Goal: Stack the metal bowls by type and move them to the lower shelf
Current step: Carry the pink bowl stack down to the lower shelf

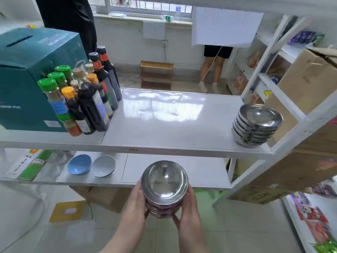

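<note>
The left hand [135, 201] and right hand [187, 207] clasp a stack of metal bowls [164, 187] at the lower shelf's [200, 172] front edge; another bowl stack [255, 125] sits at the upper shelf's [164, 128] right front corner.

- Light: bright daylight from the window [149, 6] ahead of me; even, no dim corners.
- Glare: broad white reflection of that window across the upper shelf [164, 110]; smaller highlights inside the bowl stack [165, 183] I hold and the second stack [257, 123] at right.
- Shadows: soft and faint, under the bottles [85, 95] only.
- Blur: right-hand racks and cardboard boxes [310, 79] smeared; floor soft.
- Distortion: wide-angle bending, shelf posts leaning outward at the edges.
</note>
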